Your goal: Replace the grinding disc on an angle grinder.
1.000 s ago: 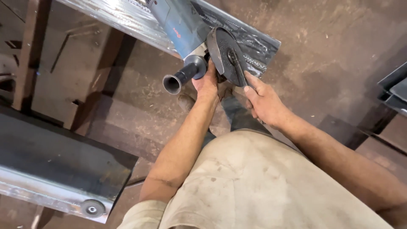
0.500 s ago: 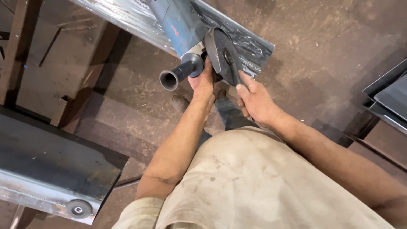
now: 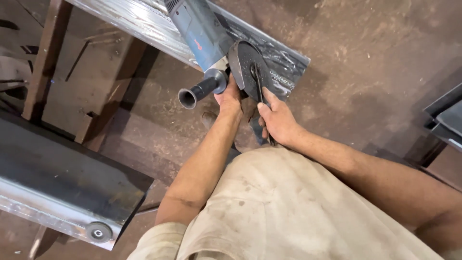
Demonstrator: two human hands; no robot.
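Observation:
A blue-grey angle grinder (image 3: 199, 31) rests on a long steel beam (image 3: 284, 62), its dark disc (image 3: 243, 67) facing me and its black side handle (image 3: 197, 91) sticking out to the left. My left hand (image 3: 230, 98) grips the grinder head just under the disc guard. My right hand (image 3: 276, 120) holds a thin black spanner (image 3: 257, 82) laid across the disc's centre.
A second steel beam (image 3: 62, 188) runs across the lower left, with a small grinding disc (image 3: 98, 232) lying on its near edge. Brown steel frame bars (image 3: 45, 58) stand at the left. A dark metal piece (image 3: 445, 118) is at the right edge. The floor is dusty concrete.
The view has shifted slightly; my right hand has moved up along the disc with the spanner. My left hand stays on the grinder head.

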